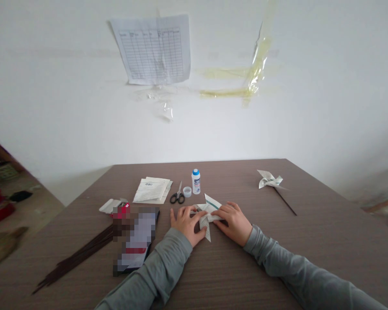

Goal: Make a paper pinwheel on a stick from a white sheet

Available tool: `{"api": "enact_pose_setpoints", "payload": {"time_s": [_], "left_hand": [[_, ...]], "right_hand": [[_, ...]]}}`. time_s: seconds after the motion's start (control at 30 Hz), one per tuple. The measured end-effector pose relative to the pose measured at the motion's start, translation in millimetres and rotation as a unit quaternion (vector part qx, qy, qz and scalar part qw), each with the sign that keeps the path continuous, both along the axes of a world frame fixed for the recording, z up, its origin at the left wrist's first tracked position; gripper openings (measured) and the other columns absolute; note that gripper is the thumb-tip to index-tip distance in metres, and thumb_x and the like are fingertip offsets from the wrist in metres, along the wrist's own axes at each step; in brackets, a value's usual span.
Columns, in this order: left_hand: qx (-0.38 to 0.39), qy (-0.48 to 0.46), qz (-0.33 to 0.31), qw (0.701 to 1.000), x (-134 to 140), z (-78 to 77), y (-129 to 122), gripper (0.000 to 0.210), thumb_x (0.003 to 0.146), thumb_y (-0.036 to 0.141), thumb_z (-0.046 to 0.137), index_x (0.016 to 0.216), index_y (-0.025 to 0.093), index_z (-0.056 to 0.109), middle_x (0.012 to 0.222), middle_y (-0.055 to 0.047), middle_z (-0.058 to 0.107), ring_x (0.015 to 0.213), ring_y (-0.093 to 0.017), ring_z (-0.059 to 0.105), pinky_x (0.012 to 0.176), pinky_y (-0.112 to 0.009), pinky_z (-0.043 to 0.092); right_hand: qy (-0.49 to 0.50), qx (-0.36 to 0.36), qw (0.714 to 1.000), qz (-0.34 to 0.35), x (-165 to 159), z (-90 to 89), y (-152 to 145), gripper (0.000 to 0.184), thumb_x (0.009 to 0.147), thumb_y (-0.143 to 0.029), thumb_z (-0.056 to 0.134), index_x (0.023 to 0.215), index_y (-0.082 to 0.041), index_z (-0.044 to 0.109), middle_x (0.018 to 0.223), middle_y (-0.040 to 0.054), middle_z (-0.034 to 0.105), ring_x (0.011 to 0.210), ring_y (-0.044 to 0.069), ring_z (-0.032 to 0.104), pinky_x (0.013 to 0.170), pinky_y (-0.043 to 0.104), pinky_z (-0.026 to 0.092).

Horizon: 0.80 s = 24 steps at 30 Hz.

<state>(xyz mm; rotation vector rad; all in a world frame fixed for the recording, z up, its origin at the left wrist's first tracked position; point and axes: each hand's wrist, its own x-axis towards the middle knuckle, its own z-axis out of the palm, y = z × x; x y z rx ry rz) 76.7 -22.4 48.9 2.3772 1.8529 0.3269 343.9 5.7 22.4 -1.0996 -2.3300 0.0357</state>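
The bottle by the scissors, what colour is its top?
The bottle has a blue top; the head view shows it.

I couldn't read the small print on the wall chart [152,51]; pixelation obscured the phone [139,239], and the left hand [186,223] and right hand [234,221] partly hid the paper pinwheel [204,222].

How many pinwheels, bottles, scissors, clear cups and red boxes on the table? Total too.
Pinwheels: 2 (near pinwheel, touched by left hand and right hand; far pinwheel)
Bottle: 1
Scissors: 1
Clear cup: 1
Red box: 1
Total: 6
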Motion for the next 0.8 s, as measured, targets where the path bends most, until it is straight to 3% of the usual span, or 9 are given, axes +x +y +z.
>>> {"api": "enact_pose_setpoints", "payload": {"time_s": [0.23, 0.6, 0.8], "left_hand": [[-0.005, -0.004, -0.009, 1.000, 0.1, 1.9, -0.9, 0.056, 0.108, 0.045, 0.086, 0.161, 0.060, 0.093, 0.174, -0.008, 0.084, 0.168, -0.053, 0.069, 0.150, -0.100, 0.038], [0.006, -0.009, -0.001, 1.000, -0.1, -1.8, 1.9, 0.057, 0.102, 0.047, 0.090, 0.157, 0.062, 0.094, 0.168, -0.007, 0.086, 0.163, -0.052, 0.071, 0.150, -0.095, 0.043], [0.002, -0.011, 0.003, 1.000, -1.0, -2.6, 3.6, 0.066, 0.101, 0.050, 0.090, 0.165, 0.063, 0.089, 0.169, -0.007, 0.086, 0.163, -0.052, 0.071, 0.150, -0.094, 0.043]], "right_hand": [[0.006, 0.000, 1.000, 0.000, -0.2, -0.7, 1.0, 0.029, 0.115, -0.021, 0.083, 0.136, -0.035, 0.098, 0.119, 0.0102, 0.098, 0.113, 0.037, 0.095, 0.129, 0.063, 0.070], [-0.004, 0.016, 1.000, 0.002, -0.1, -0.3, 0.2, 0.031, 0.114, -0.018, 0.086, 0.137, -0.033, 0.098, 0.118, 0.0096, 0.099, 0.111, 0.035, 0.095, 0.129, 0.062, 0.071], [-0.007, 0.012, 1.000, -0.002, 0.0, 0.1, 0.2, 0.030, 0.115, -0.020, 0.085, 0.137, -0.036, 0.098, 0.119, 0.0089, 0.099, 0.112, 0.035, 0.096, 0.130, 0.060, 0.071]]}}
